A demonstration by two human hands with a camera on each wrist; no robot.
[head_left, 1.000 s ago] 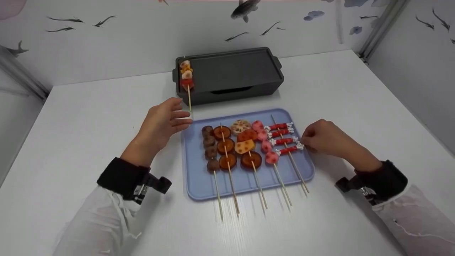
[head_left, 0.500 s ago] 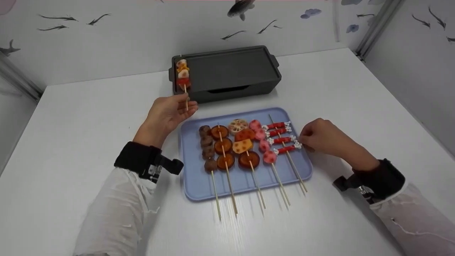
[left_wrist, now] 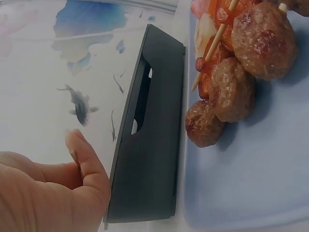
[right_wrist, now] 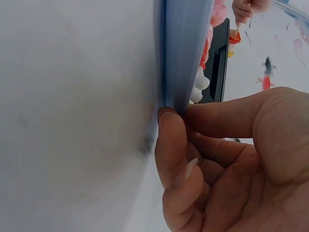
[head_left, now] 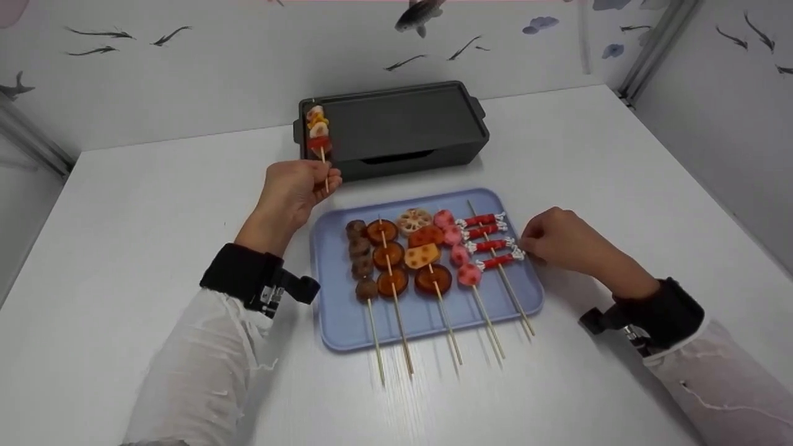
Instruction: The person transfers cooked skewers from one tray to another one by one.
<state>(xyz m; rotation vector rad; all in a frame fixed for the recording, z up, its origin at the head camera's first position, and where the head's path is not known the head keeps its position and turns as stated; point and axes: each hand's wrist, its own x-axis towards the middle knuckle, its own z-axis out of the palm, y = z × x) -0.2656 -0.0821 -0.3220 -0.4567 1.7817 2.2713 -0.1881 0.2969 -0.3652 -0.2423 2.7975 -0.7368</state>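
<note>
At the left end of the black grill (head_left: pixel 403 127) lies a skewer (head_left: pixel 319 129) with white, yellow and red pieces. My left hand (head_left: pixel 294 189) pinches its bare stick in front of the grill. In the left wrist view the left hand (left_wrist: pixel 58 186) shows at the lower left, the stick mostly hidden. My right hand (head_left: pixel 560 240) holds the right rim of the blue tray (head_left: pixel 339 322). From the right wrist, the thumb and fingers of the right hand (right_wrist: pixel 231 154) pinch that tray edge (right_wrist: pixel 186 58).
Several skewers lie on the tray: meatballs (head_left: pixel 361 266), brown round slices (head_left: pixel 389 255), one topped by a lotus root slice (head_left: pixel 414 220), pink balls (head_left: pixel 459 248), and red wrapped pieces (head_left: pixel 494 246). Their sticks extend toward the front. White walls (head_left: pixel 248 68) stand behind and beside the table.
My left hand was open beside the skewer's stick; it moved up slightly and its fingers closed on the stick. The right hand stays on the tray's rim.
</note>
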